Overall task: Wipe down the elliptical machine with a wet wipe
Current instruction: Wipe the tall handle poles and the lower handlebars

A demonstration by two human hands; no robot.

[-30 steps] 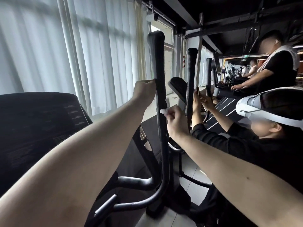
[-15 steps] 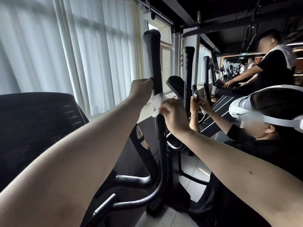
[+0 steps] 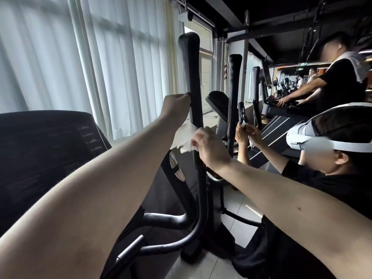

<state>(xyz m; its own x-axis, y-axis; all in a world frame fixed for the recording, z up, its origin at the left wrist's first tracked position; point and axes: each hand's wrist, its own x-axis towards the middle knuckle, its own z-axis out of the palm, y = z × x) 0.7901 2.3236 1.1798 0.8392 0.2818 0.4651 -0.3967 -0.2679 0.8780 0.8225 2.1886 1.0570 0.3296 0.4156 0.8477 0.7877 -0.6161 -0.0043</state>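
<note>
Head view, gym floor:
- left grip (image 3: 177, 106) wrapped round upright elliptical handlebar (image 3: 190, 57), about halfway up, fingers curled on bar
- right grip (image 3: 209, 148) just below it, pinching white wet wipe (image 3: 186, 137) against same bar
- wipe crumpled, sits between the two grips, touching bar
- right side: person in white headset (image 3: 314, 135), both hands on handle of neighbouring machine
- farther back: person with towel on shoulder (image 3: 342, 77)
- white curtains (image 3: 100, 67) along left

White curtains (image 3: 120, 67) hang left under a dark ceiling (image 3: 271, 9); floor (image 3: 239, 210) seemingly pale tiles.
</note>
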